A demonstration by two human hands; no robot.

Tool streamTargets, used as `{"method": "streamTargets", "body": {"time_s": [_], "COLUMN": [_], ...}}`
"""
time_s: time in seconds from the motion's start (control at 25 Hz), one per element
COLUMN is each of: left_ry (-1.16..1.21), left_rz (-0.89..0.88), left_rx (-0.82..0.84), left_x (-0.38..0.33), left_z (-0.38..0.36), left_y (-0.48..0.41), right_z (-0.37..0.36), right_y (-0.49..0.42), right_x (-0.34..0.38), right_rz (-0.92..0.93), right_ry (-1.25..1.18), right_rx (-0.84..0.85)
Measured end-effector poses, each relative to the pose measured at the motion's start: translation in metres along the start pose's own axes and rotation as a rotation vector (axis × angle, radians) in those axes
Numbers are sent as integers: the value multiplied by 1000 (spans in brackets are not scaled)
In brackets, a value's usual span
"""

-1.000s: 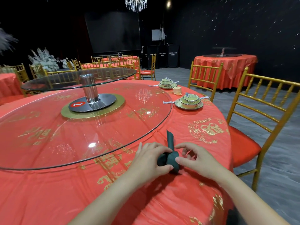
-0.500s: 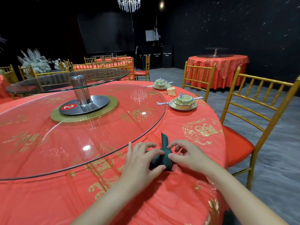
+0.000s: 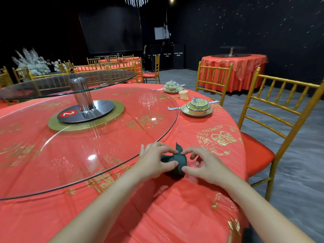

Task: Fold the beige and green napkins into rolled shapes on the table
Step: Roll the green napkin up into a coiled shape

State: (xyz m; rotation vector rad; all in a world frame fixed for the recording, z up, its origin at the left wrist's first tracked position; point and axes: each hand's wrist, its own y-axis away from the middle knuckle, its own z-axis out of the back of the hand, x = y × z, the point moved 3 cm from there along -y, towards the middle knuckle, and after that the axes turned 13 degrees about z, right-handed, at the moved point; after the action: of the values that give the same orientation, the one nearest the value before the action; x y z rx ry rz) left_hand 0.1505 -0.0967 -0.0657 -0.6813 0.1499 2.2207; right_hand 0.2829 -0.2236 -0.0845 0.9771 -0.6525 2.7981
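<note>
A dark green napkin (image 3: pixel 176 162) is seen on the red tablecloth (image 3: pixel 157 216), at the near side of the round table and just outside the rim of the glass turntable (image 3: pixel 105 146). It is rolled into a short, thick bundle, and a pointed tip stands up from its far side.

The bundle is gripped from both sides. By the left hand (image 3: pixel 154 160) it is pinched between the thumb, laid against the near face of the roll, and the forefinger, curled over the top toward the tip. By the right hand (image 3: pixel 203 163) the right end is clamped in the same way, thumb low and forefinger arched to the tip (whether the remaining curled fingers touch the cloth cannot be told). The two forefingers nearly meet at the tip.

A beige napkin (image 3: pixel 183 94), already rolled, is set upright at the far right of the table, between two place settings: a nearer bowl on a plate (image 3: pixel 197 107) and a farther one (image 3: pixel 172 86). A gold chair with a red seat (image 3: pixel 254 149) is placed just beside the table's right edge.
</note>
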Motion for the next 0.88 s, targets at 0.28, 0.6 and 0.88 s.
{"method": "streamTargets", "body": {"time_s": [0.28, 0.6, 0.88], "left_ry": [32, -27, 93], "left_rz": [-126, 27, 109], "left_rx": [-341, -132, -77], "left_x": [1, -3, -1], "left_z": [-11, -14, -23], "left_y": [16, -28, -49], "right_z": [-1, 1, 3], "right_y": [-25, -37, -56], "right_x": [-10, -20, -28], "right_rz": [-121, -101, -150], "right_ry": [-133, -178, -71], "right_rx": [-5, -76, -48]}}
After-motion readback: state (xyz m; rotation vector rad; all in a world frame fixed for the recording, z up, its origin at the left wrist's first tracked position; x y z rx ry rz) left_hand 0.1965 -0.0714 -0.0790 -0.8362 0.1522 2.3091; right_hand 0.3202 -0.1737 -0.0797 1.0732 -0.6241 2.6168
